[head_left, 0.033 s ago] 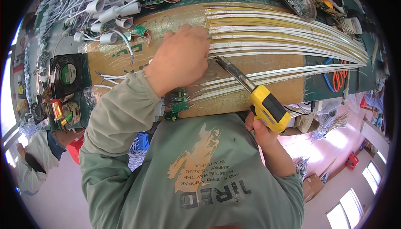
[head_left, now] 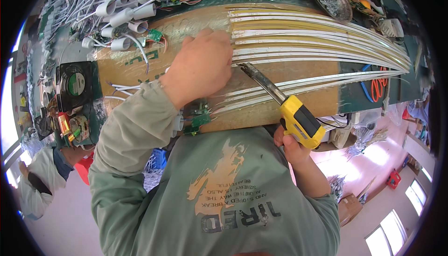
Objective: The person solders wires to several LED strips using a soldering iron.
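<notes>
My left hand [head_left: 199, 65] is closed over the board, knuckles up, at the left ends of several thin white-and-yellow LED strips [head_left: 289, 50]. Its fingertips are hidden under the hand, so what they pinch cannot be made out. In my right hand [head_left: 293, 147], low at the right, is the yellow-and-black grip of a soldering gun [head_left: 302, 124]. The gun's dark tip points up and left, close to the strip ends beside my left hand. Nearer my body, a green circuit board [head_left: 200, 119] with thin wires lies by the ends of more strips [head_left: 261, 92].
Brown cardboard [head_left: 280, 109] covers part of the green bench. White lamp housings with cables and circuit boards [head_left: 122, 17] are heaped at the far left. A black fan [head_left: 74, 84] stands at left, a metal dish [head_left: 333, 1] at far right. Another person's arm [head_left: 44, 176] shows at lower left.
</notes>
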`<act>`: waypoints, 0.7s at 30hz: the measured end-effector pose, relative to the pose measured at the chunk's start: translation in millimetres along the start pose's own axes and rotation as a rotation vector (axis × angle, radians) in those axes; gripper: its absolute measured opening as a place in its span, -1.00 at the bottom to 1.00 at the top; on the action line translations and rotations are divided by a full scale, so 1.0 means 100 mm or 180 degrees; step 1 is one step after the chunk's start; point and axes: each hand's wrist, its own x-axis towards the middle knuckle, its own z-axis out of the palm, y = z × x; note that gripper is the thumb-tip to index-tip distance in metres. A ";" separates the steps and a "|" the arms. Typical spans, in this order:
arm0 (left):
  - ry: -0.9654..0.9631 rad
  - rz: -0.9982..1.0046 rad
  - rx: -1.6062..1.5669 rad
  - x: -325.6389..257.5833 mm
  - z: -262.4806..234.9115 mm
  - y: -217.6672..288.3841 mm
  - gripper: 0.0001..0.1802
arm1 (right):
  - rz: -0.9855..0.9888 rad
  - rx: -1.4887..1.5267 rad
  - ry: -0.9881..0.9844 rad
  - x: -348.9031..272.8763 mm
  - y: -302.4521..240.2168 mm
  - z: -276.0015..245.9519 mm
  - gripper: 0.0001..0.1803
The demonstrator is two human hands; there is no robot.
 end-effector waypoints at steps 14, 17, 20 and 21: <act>-0.0004 0.0229 -0.0087 -0.02 0.00 -0.05 -0.91 | -0.2081 -0.0371 0.1707 0.89 -0.79 -0.54 -0.45; -0.0035 0.0217 -0.0077 -0.02 -0.02 -0.06 -0.91 | -0.0447 -0.0910 0.2031 1.15 -0.99 -0.61 -0.53; 0.0272 0.0265 -0.0111 -0.05 0.06 -0.04 -0.97 | -0.0869 -0.0407 0.1749 1.06 -0.87 -0.55 -0.55; 0.0262 0.0211 -0.0094 -0.05 0.05 -0.04 -0.97 | -0.0984 0.0042 0.1567 1.03 -0.85 -0.51 -0.54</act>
